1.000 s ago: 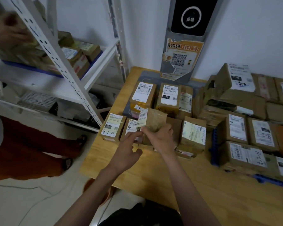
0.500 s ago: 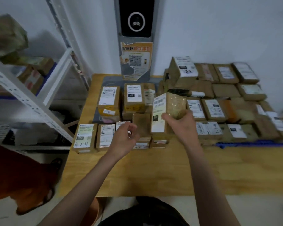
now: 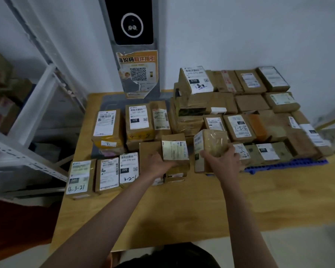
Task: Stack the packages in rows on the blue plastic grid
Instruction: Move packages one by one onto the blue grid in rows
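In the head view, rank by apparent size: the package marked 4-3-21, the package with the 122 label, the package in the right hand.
1. Package with the 122 label.
2. Package in the right hand.
3. Package marked 4-3-21.
All three look close in size, and they sit at different distances, so the order is unsure.

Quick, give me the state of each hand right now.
Left hand: gripping the labelled package on the small pile at the table's middle.
Right hand: holding the tilted package, at the blue plastic grid's left end.
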